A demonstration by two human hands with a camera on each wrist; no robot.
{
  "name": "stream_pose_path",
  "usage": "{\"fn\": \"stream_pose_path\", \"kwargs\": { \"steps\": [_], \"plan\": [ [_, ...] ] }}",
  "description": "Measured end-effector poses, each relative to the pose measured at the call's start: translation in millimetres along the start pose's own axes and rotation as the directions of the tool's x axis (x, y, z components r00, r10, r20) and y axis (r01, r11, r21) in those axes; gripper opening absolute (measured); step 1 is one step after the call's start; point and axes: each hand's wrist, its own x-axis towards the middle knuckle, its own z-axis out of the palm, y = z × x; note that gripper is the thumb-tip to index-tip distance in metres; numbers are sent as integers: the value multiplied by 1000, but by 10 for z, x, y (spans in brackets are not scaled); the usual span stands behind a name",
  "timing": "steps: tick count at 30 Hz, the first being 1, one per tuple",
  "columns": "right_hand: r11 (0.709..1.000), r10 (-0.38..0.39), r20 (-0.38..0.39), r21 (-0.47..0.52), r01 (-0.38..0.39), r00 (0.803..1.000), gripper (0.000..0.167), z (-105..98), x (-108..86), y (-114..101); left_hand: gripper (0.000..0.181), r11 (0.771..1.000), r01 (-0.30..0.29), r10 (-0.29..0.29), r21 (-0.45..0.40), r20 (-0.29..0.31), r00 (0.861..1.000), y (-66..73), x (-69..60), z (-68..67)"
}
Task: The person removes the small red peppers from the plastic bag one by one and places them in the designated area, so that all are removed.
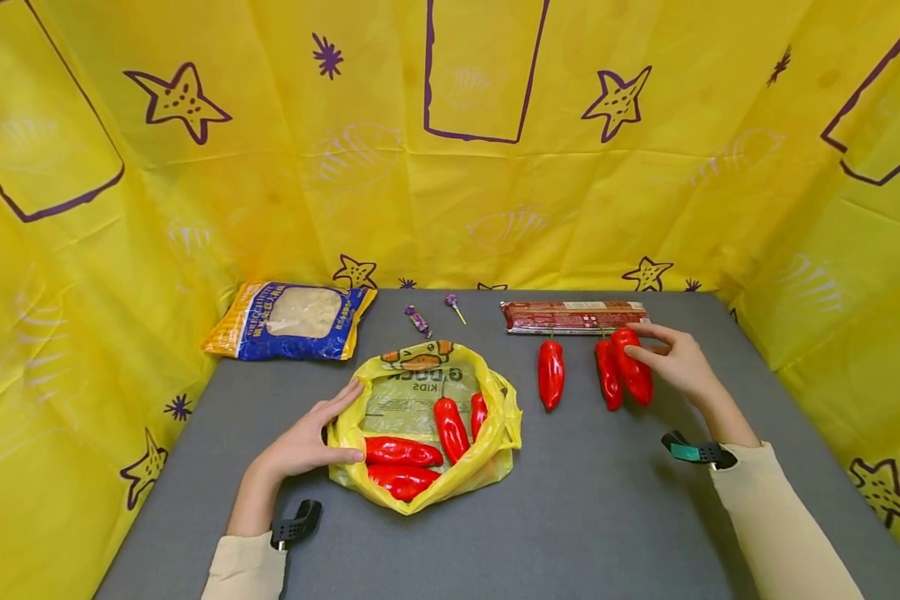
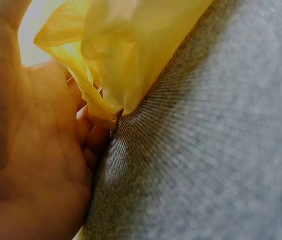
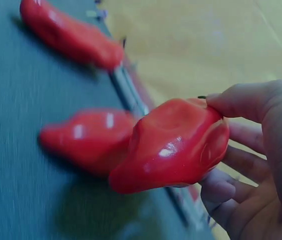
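Note:
My right hand [image 1: 671, 360] pinches a red pepper [image 1: 637, 375] near its stem end, between thumb and fingers. In the right wrist view this pepper [image 3: 170, 145] hangs above the tabletop. Just left of it lies another red pepper [image 1: 608, 375], and a third pepper [image 1: 551, 375] lies farther left. A yellow plastic bag [image 1: 495, 471] with a duck print stands with its mouth wide. Inside it are several red peppers [image 1: 402, 452]. My left hand [image 1: 300, 442] holds the bag's left rim, thumb and fingers spread along it. The left wrist view shows some fingers behind the yellow plastic [image 2: 116, 65].
A blue and yellow packet [image 1: 307, 321] lies at the back left of the grey table [image 1: 570, 517]. Near the back edge are a purple-wrapped candy [image 1: 417, 320] and a lollipop [image 1: 453, 305]. A long red packet [image 1: 570, 317] lies behind the loose peppers. Yellow cloth [image 1: 390, 200] surrounds the table.

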Motion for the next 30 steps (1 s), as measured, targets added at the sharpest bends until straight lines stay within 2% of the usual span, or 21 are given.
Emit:
{"fn": "stream_pose_path", "kwargs": {
  "steps": [7,13,18,23,30],
  "plan": [
    [994,89,-52,-60,-92,995,62,-94,-40,432,107,1000,-7,7,1,-3,1000,3,-1,-3],
    [989,133,-49,-63,-135,990,63,-85,-25,639,107,1000,1,-1,4,3,1000,1,2,1],
    [987,127,-92,-90,-135,988,63,-40,4,690,106,1000,1,-1,-2,-1,1000,6,-2,1],
    [979,154,-157,-108,-172,975,61,18,3,667,106,1000,1,-1,-6,0,1000,16,-2,-2],
    [974,164,-202,-124,-191,965,62,68,-11,635,106,1000,2,-2,-1,-1,1000,9,-9,-2]
  ]
}}
